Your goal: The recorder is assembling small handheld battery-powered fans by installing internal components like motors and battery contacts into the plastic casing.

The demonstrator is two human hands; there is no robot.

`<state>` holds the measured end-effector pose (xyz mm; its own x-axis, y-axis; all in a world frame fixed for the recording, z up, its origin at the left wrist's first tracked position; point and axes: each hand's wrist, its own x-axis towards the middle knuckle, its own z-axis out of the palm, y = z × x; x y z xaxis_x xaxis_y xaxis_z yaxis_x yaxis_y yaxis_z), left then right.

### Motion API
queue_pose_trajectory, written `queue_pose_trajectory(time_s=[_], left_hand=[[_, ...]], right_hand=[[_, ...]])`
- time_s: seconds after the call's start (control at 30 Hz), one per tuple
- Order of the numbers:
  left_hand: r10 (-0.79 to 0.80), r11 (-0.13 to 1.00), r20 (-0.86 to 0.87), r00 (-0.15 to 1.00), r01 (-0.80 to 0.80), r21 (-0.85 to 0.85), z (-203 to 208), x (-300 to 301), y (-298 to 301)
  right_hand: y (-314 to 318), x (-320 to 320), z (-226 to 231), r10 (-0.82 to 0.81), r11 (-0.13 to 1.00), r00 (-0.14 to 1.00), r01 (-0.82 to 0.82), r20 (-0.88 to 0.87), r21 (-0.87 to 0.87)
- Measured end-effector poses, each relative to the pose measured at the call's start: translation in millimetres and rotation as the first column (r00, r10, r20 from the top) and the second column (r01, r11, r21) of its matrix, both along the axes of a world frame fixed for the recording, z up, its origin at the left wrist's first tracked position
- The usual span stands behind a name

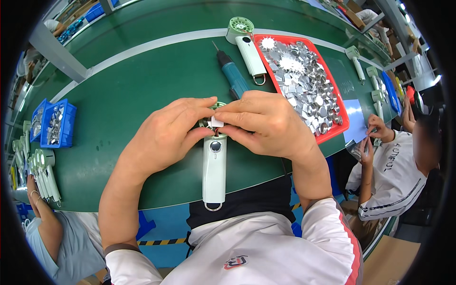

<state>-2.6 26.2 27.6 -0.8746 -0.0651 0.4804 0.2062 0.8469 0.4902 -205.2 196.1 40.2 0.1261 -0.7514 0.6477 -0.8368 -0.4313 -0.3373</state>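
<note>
Red tray (346,124): piled with silvery metal parts (304,85), set on the green bench (109,161)
Handheld fan (214,166): held left of the red tray, nearer the body, its pale green head mostly covered by fingers
Left hand (173,127): curled in, fan head gripped by the fingertips
Right hand (270,121): fingers kept narrow, small white piece (217,122) pinched at the tips, seemingly
Teal electric screwdriver (232,73): just parked left of the red tray
</note>
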Motion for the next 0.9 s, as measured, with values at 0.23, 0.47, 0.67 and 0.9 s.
queue_pose_trajectory(time_s=[0.23, 0.47, 0.67, 0.9], left_hand=[[0.006, 1.000, -0.018, 1.000, -0.005, 0.022, -0.3, -1.7, 0.9], [0.032, 0.999, -0.064, 0.997, -0.032, 0.000, -2.0, -6.3, 3.3], [0.028, 1.000, -0.078, 0.997, -0.029, -0.005, -3.2, -7.0, 2.7], [0.033, 0.999, -0.103, 0.994, -0.036, -0.027, -6.0, -7.9, 1.7]], right_hand=[[-0.1, -0.7, 0.2, -0.002, 1.000, 1.000, 0.001, 0.014, 0.005], [-0.4, -0.7, -1.2, -0.001, 1.000, 1.000, 0.000, 0.020, 0.013], [0.6, -0.1, -0.7, -0.019, 0.999, 0.999, 0.018, 0.035, 0.046], [0.7, 1.8, 2.0, -0.020, 0.997, 0.998, 0.016, 0.051, 0.078]])
